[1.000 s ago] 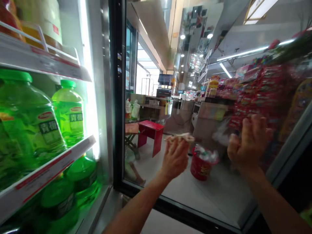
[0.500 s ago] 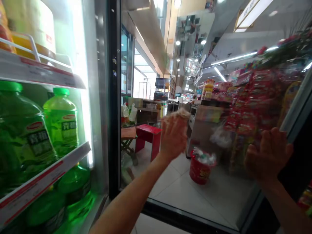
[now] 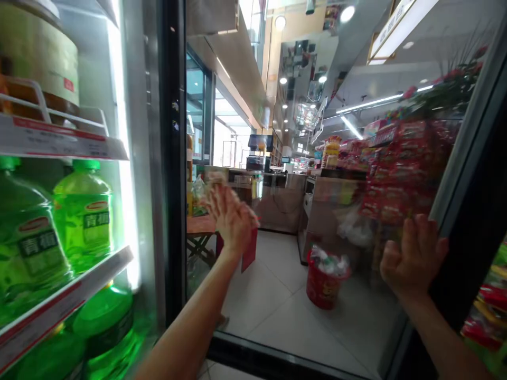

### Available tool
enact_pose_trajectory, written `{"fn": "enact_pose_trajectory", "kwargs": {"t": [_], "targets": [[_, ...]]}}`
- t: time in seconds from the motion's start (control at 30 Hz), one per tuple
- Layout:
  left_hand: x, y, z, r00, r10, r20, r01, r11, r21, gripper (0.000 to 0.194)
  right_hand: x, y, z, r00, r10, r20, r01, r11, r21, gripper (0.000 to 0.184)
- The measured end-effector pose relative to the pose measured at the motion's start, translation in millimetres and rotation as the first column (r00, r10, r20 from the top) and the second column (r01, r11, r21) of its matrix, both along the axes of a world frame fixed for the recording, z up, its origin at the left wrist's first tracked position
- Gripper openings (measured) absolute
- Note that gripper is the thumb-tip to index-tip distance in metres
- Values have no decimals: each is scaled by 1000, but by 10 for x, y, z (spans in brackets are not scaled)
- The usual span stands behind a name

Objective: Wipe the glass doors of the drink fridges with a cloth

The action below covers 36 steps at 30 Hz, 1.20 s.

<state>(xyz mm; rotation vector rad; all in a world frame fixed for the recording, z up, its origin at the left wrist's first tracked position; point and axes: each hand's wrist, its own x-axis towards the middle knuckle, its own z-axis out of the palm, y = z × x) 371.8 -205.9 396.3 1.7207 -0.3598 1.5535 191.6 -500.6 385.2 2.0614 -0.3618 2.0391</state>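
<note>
A cloth [image 3: 216,179] is pressed to the glass door [image 3: 273,311] under my left hand [image 3: 233,224]. That hand lies fairly flat, its fingers stretched over the light-coloured fabric, which shows past the fingertips and along the side. Toward the door's right side, my right hand [image 3: 414,258] rests with fingers spread, palm toward the glass, near the dark door frame [image 3: 471,153]. Nothing is in it. The cloth's middle is hidden by my left hand.
At left, a lit cooler holds green drink bottles [image 3: 85,211] on shelves with a white price rail [image 3: 71,295]. Through the glass appear a red bucket [image 3: 325,285] with plastic in it, a counter [image 3: 277,203], a folding stool [image 3: 200,227] and racks of red snack packets [image 3: 400,169].
My left hand has swept left across the glass with the cloth. The view has shifted slightly; my right hand stays near the door's right edge.
</note>
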Motion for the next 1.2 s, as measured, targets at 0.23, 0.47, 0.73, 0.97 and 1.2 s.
{"fn": "enact_pose_trajectory", "kwargs": {"t": [0.23, 0.47, 0.73, 0.97, 1.2], "targets": [[-751, -948, -239, 761, -494, 419, -197, 440, 876, 45, 13, -162, -4, 998, -11, 58, 22, 980, -198, 58], [21, -12, 552, 997, 53, 58, -60, 991, 123, 55, 33, -61, -14, 998, 18, 68, -14, 998, -61, 58], [-843, -1316, 313, 804, -400, 440, -179, 543, 821, 51, 48, -97, -41, 982, 151, 114, -143, 987, -75, 54], [-767, -1272, 1146, 886, -270, 377, -74, 720, 690, 52, -15, -122, -102, 954, 274, 126, -268, 961, -65, 55], [-1000, -1594, 949, 843, -383, 378, -97, 583, 807, 56, -101, 42, 141, 916, 395, 68, -384, 914, -131, 55]]}}
